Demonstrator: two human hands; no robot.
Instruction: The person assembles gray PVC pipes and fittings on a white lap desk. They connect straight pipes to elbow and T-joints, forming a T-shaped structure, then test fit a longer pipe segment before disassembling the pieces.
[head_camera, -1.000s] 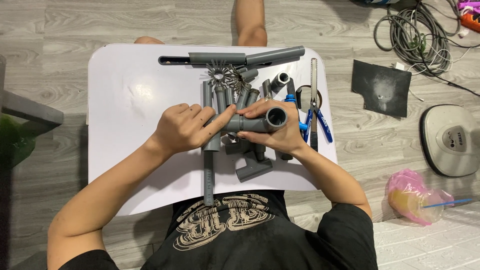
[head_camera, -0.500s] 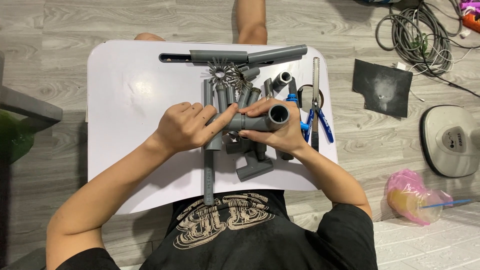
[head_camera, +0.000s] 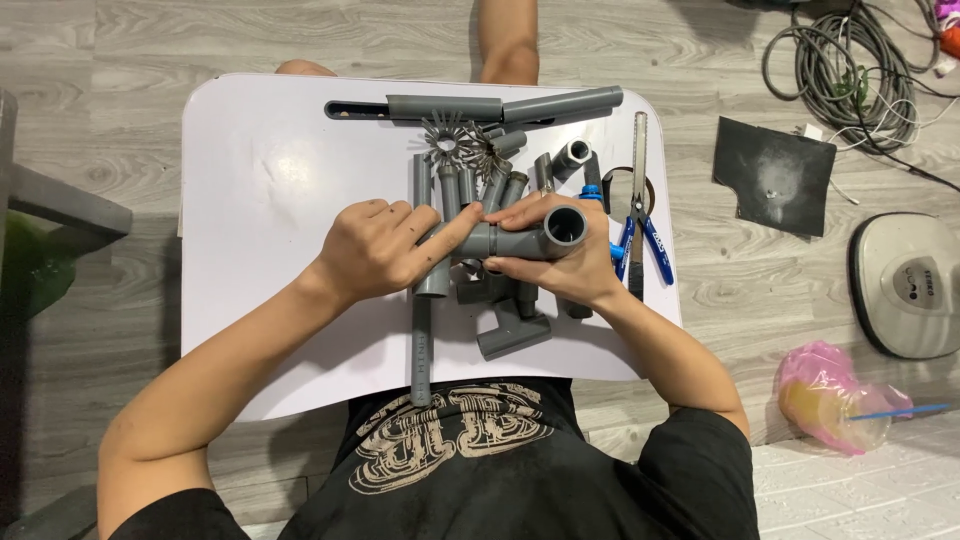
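Over the small white table (head_camera: 260, 180), both hands grip one assembly of grey plastic pipe fittings (head_camera: 500, 240). My left hand (head_camera: 375, 248) wraps the elbow end, with its index finger lying along the pipe. My right hand (head_camera: 565, 265) holds the tee end, whose round opening (head_camera: 564, 226) faces up. Beneath the hands lies a heap of grey pipes and fittings, including a tee piece (head_camera: 512, 335) near the front edge and a long thin pipe (head_camera: 421, 340) that overhangs it.
Two long grey pipes (head_camera: 505, 105) lie at the table's far side next to two spiky grey parts (head_camera: 462, 142). Blue-handled pliers (head_camera: 642, 225) lie on the right. On the wooden floor are a cable coil (head_camera: 850, 65), a black sheet (head_camera: 772, 175), a white round device (head_camera: 910, 285) and a pink bag (head_camera: 830, 395).
The hands and the pipe assembly stay almost in place; the tee end has shifted slightly in my right hand.
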